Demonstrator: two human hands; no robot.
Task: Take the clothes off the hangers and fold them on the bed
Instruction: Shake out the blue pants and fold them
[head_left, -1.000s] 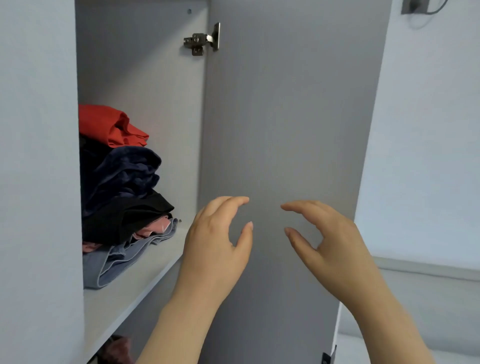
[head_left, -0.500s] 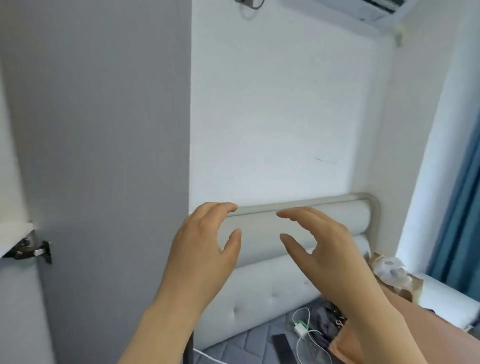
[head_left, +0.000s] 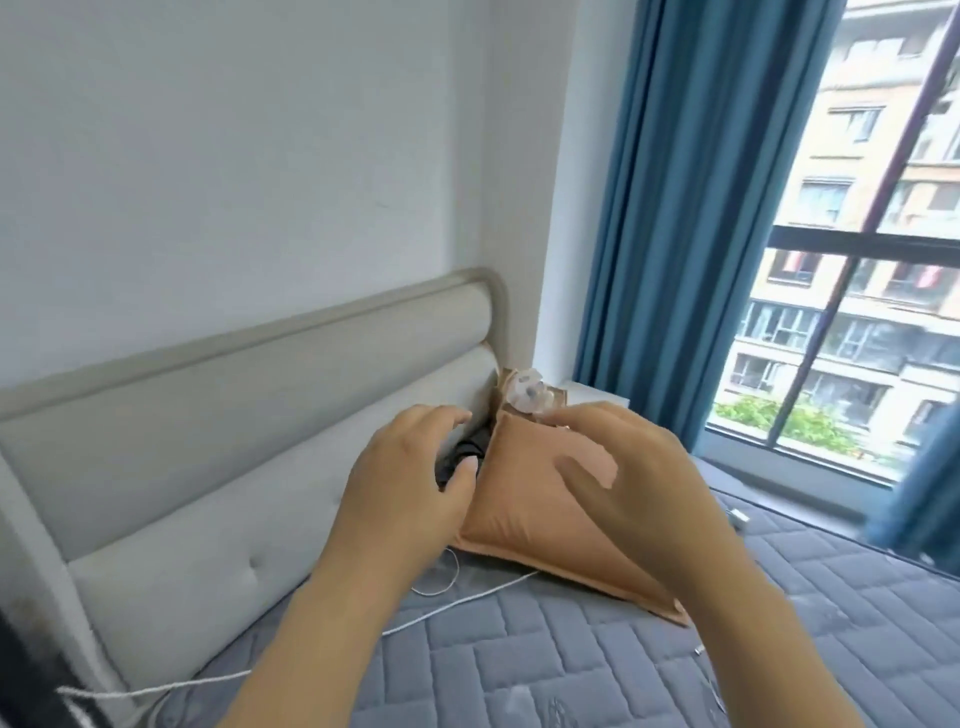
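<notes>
**Hands over the bed, nothing held**

Your left hand (head_left: 405, 499) and right hand (head_left: 639, 483) hover loosely curled, grasping nothing, above the bed (head_left: 571, 660). An orange pillow (head_left: 524, 499) leans by the headboard (head_left: 218, 415). No clothes or hangers in view.

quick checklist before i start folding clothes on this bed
1. Hands free: ok. The left hand and right hand are open and hold nothing.
2. Clothes or hangers at hand: not ok. None show in this view.
3. Folding space on the bed: ok in the near part; the quilted surface there is bare.
4. Head of the bed: not ok. An orange pillow lies there by the headboard.
5. Loose cable: not ok. A white one trails across the bed.
6. Dark thing beside the pillow: cannot tell what it is.
</notes>
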